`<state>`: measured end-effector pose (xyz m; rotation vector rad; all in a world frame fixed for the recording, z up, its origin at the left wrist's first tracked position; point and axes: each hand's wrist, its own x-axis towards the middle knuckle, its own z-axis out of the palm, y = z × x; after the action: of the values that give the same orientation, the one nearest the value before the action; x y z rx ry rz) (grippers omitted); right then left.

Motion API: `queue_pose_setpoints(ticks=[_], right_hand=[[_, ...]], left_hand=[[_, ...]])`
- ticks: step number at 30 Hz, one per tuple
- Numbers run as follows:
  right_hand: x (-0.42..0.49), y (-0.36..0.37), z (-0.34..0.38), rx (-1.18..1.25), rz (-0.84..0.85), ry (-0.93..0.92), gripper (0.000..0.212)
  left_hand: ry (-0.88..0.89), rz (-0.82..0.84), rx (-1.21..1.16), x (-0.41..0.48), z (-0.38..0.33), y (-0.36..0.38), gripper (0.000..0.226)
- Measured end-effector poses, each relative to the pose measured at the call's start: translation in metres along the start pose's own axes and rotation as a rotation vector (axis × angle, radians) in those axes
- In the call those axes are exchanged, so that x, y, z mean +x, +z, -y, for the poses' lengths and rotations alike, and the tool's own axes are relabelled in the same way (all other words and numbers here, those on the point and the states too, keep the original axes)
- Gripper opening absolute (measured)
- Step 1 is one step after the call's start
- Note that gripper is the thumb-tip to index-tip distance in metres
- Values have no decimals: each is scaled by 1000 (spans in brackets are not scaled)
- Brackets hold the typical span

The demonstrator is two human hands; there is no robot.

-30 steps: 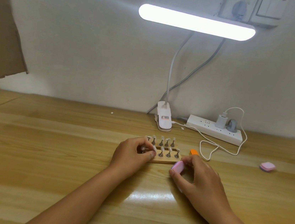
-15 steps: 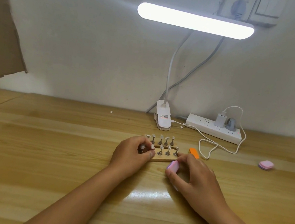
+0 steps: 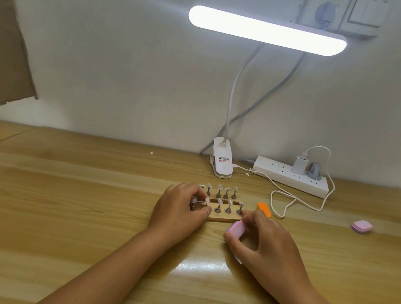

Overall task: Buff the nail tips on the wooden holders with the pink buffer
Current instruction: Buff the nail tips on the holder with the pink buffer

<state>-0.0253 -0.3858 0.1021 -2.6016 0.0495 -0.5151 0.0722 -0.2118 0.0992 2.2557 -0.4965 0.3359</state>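
Right grip (image 3: 259, 240): thumb and fingers curled round the small pink rounded buffer block (image 3: 236, 228). The light wooden holder bar (image 3: 221, 217) lies just beyond it. Left grip (image 3: 182, 207), close on its left: fingertips pinch one clear nail tip on a metal stand (image 3: 198, 201). Orange block (image 3: 264, 209) just beyond the right grip, on the wooden worktop (image 3: 73, 212).

Two pink buffers are showing: one buffer (image 3: 236, 229) in the right hand (image 3: 268, 246), a second buffer (image 3: 362, 226) lying far right. One orange block (image 3: 264, 209) is lying nearby. Seven stands (image 3: 228, 207) are standing clear, four behind, three in front; the left hand (image 3: 179, 210) is pinching another stand (image 3: 199, 201). One lamp (image 3: 267, 31) is glowing; one strip (image 3: 280, 174) is carrying two plugs (image 3: 299, 162).
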Motion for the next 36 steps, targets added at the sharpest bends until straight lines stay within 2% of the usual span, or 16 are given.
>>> queue_pose_setpoints(ticks=[5,9,22,29,31,36], right_hand=[[0,1,-1,10,-2,-7,34],[1,2,-1,23,-10,-8,33],[1,6,-4,22,-39,-35,32],[0,5,-6,121,-38,-33,27],[-1,4,-7,155,-73,-36,29],[-1,-1,-8,147,-190,-80,31]], left_hand=[[140,-130,268,-5,-6,3,19],[250,-178,362,-9,-12,7,23],[347,-177,418,-7,-20,12,10],[472,-187,274,-13,-20,10,12],[421,-119,172,-19,-19,7,13],[251,170,-120,-25,-12,4,17]])
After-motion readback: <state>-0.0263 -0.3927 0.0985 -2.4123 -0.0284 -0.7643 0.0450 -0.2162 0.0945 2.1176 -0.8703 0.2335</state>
